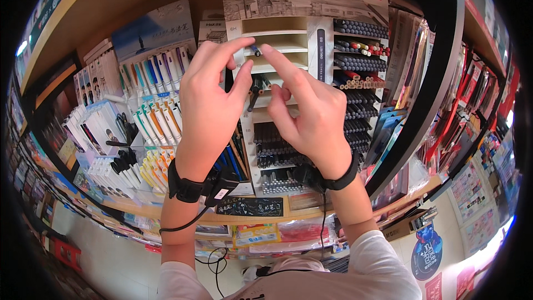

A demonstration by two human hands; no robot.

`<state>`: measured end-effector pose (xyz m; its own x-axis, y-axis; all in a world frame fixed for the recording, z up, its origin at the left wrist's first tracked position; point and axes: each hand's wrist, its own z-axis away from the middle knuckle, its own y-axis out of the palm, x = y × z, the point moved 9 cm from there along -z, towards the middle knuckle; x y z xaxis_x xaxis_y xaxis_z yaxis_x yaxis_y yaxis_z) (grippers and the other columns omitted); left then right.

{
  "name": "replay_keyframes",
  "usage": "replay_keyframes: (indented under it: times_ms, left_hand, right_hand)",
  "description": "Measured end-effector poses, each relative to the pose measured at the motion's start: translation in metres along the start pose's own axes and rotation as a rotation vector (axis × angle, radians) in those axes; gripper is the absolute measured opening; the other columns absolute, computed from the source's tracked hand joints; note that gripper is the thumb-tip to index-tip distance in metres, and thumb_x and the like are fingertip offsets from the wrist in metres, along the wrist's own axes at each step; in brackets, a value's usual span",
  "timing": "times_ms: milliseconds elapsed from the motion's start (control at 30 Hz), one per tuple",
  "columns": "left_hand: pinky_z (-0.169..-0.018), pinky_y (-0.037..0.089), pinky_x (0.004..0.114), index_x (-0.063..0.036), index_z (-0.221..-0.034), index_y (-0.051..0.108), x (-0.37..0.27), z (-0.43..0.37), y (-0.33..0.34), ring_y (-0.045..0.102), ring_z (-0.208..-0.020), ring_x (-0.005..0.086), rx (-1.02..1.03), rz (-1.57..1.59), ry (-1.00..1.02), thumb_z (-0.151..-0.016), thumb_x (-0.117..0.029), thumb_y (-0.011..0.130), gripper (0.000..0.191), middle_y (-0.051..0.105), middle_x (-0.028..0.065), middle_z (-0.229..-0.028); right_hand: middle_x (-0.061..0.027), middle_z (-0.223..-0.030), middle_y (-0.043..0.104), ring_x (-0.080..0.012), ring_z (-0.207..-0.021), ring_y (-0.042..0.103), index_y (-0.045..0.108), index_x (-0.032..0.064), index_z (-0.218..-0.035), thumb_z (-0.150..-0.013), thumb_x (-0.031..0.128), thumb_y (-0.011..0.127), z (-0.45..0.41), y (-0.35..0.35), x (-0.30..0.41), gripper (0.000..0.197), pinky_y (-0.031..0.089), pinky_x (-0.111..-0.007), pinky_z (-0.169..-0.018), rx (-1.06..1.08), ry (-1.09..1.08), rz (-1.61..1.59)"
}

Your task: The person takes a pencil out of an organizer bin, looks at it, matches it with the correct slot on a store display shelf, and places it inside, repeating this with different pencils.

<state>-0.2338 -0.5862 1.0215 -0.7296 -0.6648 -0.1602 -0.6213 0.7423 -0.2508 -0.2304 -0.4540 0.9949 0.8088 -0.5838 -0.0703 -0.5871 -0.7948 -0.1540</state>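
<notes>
My left hand (210, 87) is raised before a drawing-pencil rack (245, 133), its index finger and thumb apart. A dark blue pencil end (256, 51) shows beside the left index fingertip, at one of the rack's upper slots. My right hand (310, 106) points its index finger at the same pencil end from the right, its other fingers curled. Whether either fingertip touches the pencil is hard to tell. Below, a few dark pencils (259, 85) stick out of a slot between the two hands.
Pens with coloured clips (158, 116) stand in clear tiers on the left. The rack's right column holds many grey pencils (360, 62). A black shelf post (437, 75) rises on the right. From my wrist straps (185, 187), cables hang down.
</notes>
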Motion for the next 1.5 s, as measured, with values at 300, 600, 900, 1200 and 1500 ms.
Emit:
replay_keyframes:
  times_ms: [300,600,900,1200,1500]
  left_hand:
    - [-0.054,0.033,0.023,-0.0052,-0.106,0.064,0.014,0.025,-0.027,0.038,-0.064,0.0087,-0.192,0.194,-0.174,-0.084,-0.004,0.061,0.022,0.049,-0.0005,-0.076]
    - [-0.052,0.032,0.022,-0.0044,-0.103,0.065,0.018,0.04,-0.037,0.039,-0.062,0.0075,-0.217,0.276,-0.185,-0.087,-0.008,0.059,0.017,0.052,-0.0008,-0.076]
    - [-0.052,0.031,0.022,-0.004,-0.103,0.065,0.019,0.052,-0.046,0.038,-0.062,0.0069,-0.214,0.311,-0.249,-0.088,-0.01,0.059,0.017,0.052,-0.0009,-0.077]
    - [-0.051,0.028,0.021,-0.0044,-0.103,0.065,0.013,0.058,-0.054,0.037,-0.061,0.0056,-0.19,0.308,-0.296,-0.089,-0.011,0.058,0.017,0.051,-0.0014,-0.077]
    - [-0.054,0.026,0.02,-0.0013,-0.106,0.065,0.003,0.076,-0.05,0.034,-0.062,0.004,-0.096,0.357,-0.321,-0.095,-0.019,0.047,0.027,0.049,-0.0022,-0.076]
  right_hand:
    - [-0.0077,-0.068,0.062,-0.0242,-0.051,0.059,0.059,0.0118,-0.12,-0.078,0.009,0.063,0.001,0.009,-0.002,0.042,0.047,-0.034,-0.048,-0.014,0.097,-0.139]
    - [-0.006,-0.069,0.063,-0.0186,-0.049,0.058,0.061,0.0102,-0.106,-0.08,0.011,0.063,0.007,0.021,-0.003,0.026,0.045,-0.03,-0.046,-0.025,0.212,-0.174]
    - [-0.0054,-0.061,0.057,-0.0181,-0.049,0.057,0.059,0.0106,-0.112,-0.079,0.011,0.063,0.007,0.018,0.001,0.034,0.043,-0.03,-0.045,-0.052,0.251,-0.032]
    - [-0.0063,-0.055,0.058,-0.0233,-0.048,0.06,0.065,0.0104,-0.098,-0.081,0.011,0.059,-0.001,0.029,0.007,0.018,0.044,-0.033,-0.047,0.061,0.241,0.012]
    - [-0.0048,-0.055,0.05,-0.0093,-0.043,0.042,0.064,0.0013,-0.082,-0.078,-0.005,0.051,0.022,-0.035,0.01,0.014,0.032,-0.024,-0.043,-0.224,0.304,-0.098]
